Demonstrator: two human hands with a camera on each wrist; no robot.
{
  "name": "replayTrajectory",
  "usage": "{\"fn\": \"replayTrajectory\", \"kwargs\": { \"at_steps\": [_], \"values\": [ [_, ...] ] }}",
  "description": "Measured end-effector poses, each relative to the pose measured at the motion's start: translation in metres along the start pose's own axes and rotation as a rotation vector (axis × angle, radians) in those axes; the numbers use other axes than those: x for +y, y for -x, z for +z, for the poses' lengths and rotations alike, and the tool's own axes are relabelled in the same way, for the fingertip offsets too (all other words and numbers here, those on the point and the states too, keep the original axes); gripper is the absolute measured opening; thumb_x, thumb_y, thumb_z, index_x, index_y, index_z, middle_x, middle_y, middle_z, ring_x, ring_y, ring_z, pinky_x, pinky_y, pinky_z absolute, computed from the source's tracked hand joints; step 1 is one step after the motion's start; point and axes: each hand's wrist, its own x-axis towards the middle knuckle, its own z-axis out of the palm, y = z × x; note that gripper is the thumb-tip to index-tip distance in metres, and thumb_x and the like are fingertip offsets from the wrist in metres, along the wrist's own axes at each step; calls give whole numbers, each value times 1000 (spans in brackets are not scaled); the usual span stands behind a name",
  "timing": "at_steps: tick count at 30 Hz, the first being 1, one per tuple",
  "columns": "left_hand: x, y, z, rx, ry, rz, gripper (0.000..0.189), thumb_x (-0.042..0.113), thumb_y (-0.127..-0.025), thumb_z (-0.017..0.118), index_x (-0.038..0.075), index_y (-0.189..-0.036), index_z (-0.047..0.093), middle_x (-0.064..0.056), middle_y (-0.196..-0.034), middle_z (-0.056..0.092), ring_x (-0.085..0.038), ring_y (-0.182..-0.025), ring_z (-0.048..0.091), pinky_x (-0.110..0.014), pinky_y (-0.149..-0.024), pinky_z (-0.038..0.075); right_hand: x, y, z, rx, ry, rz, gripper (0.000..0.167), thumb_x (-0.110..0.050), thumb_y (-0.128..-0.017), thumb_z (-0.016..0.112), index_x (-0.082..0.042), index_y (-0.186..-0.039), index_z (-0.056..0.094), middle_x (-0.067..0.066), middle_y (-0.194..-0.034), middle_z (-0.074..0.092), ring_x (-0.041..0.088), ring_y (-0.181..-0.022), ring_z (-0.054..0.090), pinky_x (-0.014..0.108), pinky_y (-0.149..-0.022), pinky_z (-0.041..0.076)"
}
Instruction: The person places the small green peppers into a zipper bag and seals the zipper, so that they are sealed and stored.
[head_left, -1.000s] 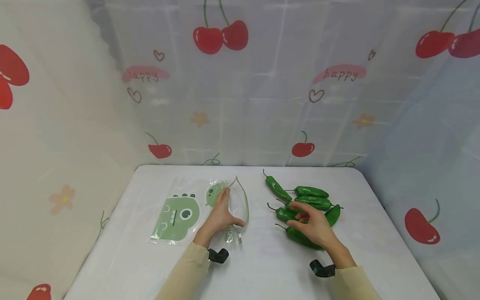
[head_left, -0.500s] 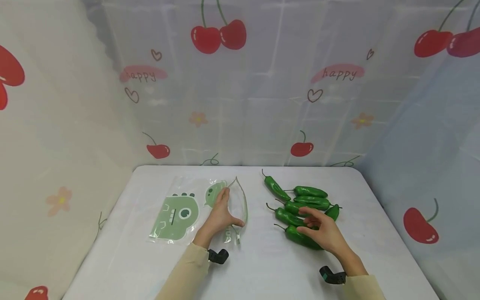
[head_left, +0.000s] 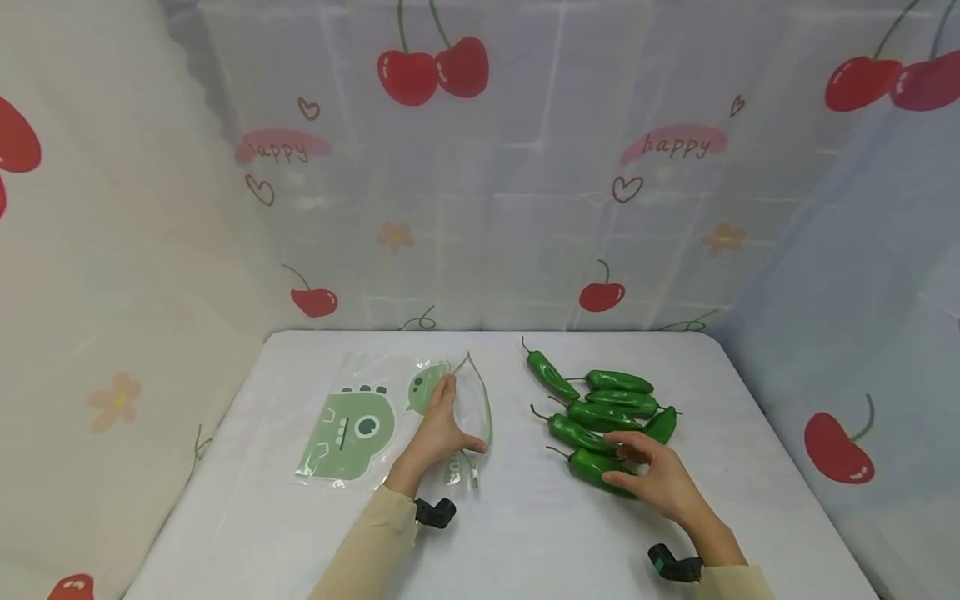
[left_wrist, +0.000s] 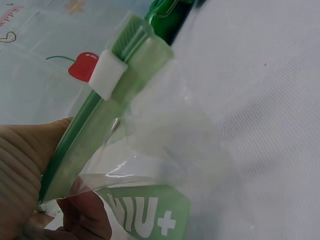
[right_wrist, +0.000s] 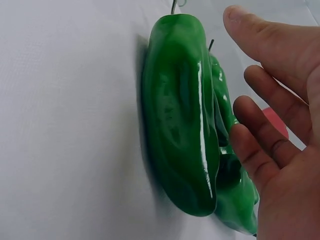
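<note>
A clear slider zip bag [head_left: 363, 433] with a green dinosaur face lies on the table's left half. My left hand [head_left: 435, 433] is at its mouth, thumb and fingers spread wide, and the mouth gapes toward the right. In the left wrist view, the green zip strip [left_wrist: 75, 135] with its white slider [left_wrist: 108, 74] crosses in front of that hand. Several green chili peppers [head_left: 611, 417] lie grouped on the right half. My right hand [head_left: 667, 483] hovers at the tip of the nearest pepper [right_wrist: 177, 115], its fingers loosely bent and nothing between them.
The white table [head_left: 517, 542] has a rounded back edge against a cherry-print curtain [head_left: 487, 208], which also rises on both sides. One pepper [head_left: 551, 375] lies apart at the back, angled toward the others.
My right hand has moved right and toward me, away from the middle of the peppers, uncovering more of them. My left hand and the bag have stayed in place.
</note>
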Motion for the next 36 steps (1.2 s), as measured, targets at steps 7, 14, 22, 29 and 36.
{"fn": "replayTrajectory", "kwargs": {
  "at_steps": [7,14,22,29,36],
  "values": [
    [0,1,-2,6,15,23,144,24,-54,104,-3,-163,14,-23,-171,13,-41,-159,15,-53,-127,26,5,3,4,-8,-4,49,48,-20,-77,91,-20,-122,73,0,-123,71,15,-103,66,27,-86,57],
    [-2,2,-1,0,28,19,144,24,-55,104,-1,-164,13,-22,-171,12,-40,-159,14,-54,-127,26,6,7,10,5,19,74,48,-19,-76,92,-21,-120,74,-1,-123,72,19,-108,67,30,-90,56],
    [-5,1,0,5,25,26,142,26,-56,103,-1,-164,14,-21,-171,13,-39,-159,17,-52,-126,27,9,10,19,35,74,38,49,-13,-72,93,-21,-117,75,-1,-126,71,25,-118,67,40,-97,58],
    [-4,1,0,2,36,9,142,27,-57,103,1,-164,14,-20,-172,12,-38,-159,16,-53,-126,27,13,12,23,13,47,49,50,-14,-72,94,-23,-118,74,2,-131,69,31,-128,63,49,-105,53],
    [-5,3,0,3,43,7,141,26,-58,103,1,-165,14,-21,-172,12,-39,-159,15,-53,-126,27,16,12,24,-21,46,55,50,-20,-73,94,-26,-119,74,-1,-131,69,31,-129,61,52,-108,51]
  ]
}}
